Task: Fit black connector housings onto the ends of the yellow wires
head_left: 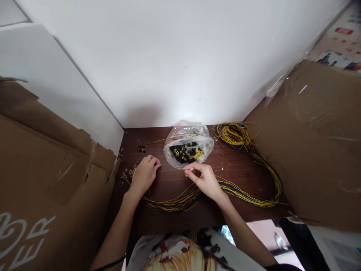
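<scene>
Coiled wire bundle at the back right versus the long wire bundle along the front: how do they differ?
The coiled bundle is wound in compact loops; the long bundle spreads in a sweeping curve. The coiled bundle lies clear of both hands, while the long bundle is partly hidden by the right hand. Both show yellow and dark strands and lie on the brown table.

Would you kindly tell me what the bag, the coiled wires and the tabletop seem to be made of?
Bag: thin, glossy plastic film; it crinkles and shows the small parts inside.
Coiled wires: probably plastic-coated, judging by the slim yellow and black strands; any core isn't visible.
Tabletop: wood or wood-look laminate, dark reddish-brown with a slight sheen.
</scene>
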### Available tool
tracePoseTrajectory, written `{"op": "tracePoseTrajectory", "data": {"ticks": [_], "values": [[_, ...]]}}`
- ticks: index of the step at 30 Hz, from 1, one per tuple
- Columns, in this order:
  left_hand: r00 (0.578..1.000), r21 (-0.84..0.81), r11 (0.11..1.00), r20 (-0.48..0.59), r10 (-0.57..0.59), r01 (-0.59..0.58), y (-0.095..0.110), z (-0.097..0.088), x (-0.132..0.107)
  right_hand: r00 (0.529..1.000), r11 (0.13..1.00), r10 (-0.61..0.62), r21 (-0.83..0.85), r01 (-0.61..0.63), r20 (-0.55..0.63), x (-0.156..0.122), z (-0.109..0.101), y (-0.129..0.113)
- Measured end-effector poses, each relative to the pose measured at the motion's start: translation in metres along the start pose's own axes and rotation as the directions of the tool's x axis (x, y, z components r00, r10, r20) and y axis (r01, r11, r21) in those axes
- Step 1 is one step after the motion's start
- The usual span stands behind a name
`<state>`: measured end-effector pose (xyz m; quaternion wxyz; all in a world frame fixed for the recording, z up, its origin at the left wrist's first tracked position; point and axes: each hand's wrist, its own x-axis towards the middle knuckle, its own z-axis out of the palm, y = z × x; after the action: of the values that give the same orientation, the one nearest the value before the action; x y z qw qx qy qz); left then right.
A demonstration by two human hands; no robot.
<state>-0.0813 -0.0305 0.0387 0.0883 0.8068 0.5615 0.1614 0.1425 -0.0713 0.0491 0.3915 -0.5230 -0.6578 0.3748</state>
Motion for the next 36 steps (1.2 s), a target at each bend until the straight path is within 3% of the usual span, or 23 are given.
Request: {"op": "tracePoseTrajectory", "data": {"ticks": [5, 11, 16, 19, 21, 25, 29, 32, 36], "values": [[0.999, -0.351, 0.936, -0.045, -0.024, 0.007, 0.023, -0.014, 0.008, 0.995, 0.997, 0.037, 0.058, -0.043, 0.092, 0.007, 0.016, -0.002], [0.992, -0.764, 0.645, -0.090, -0.091, -0.010, 0.063, -0.035, 0.012, 0.970, 0.886, 0.022, 0.445, -0.132, 0.244, 0.015, 0.038, -0.016], [0.985, -0.818, 0.574, -0.129, -0.117, -0.039, 0.069, -0.027, 0.010, 0.992, 0.802, 0.053, 0.587, -0.111, 0.115, 0.023, 0.027, -0.027], [0.991, -0.843, 0.536, -0.040, -0.131, 0.037, 0.064, -0.015, 0.008, 0.995, 0.794, 0.076, 0.600, -0.101, 0.067, 0.024, 0.016, -0.025], [0.996, -0.830, 0.552, 0.038, -0.080, 0.076, 0.062, -0.008, 0.006, 0.993, 0.790, 0.090, 0.601, -0.120, 0.079, 0.024, 0.012, -0.021], [0.996, -0.813, 0.578, 0.026, -0.090, 0.073, 0.063, 0.002, 0.005, 0.988, 0.794, 0.106, 0.589, -0.151, 0.111, 0.020, 0.012, -0.012], [0.993, -0.791, 0.606, 0.019, -0.118, 0.087, 0.059, 0.008, 0.005, 0.997, 0.916, 0.064, 0.395, -0.073, 0.037, 0.016, 0.014, -0.001], [0.982, -0.684, 0.729, -0.110, -0.157, 0.040, 0.047, 0.008, 0.003, 0.999, 0.981, 0.039, 0.192, -0.032, -0.035, 0.013, 0.014, 0.005], [0.959, -0.383, 0.921, -0.225, -0.173, 0.076, 0.024, 0.010, 0.000, 0.998, 0.992, 0.050, 0.116, -0.045, -0.040, 0.011, 0.012, 0.007]]}}
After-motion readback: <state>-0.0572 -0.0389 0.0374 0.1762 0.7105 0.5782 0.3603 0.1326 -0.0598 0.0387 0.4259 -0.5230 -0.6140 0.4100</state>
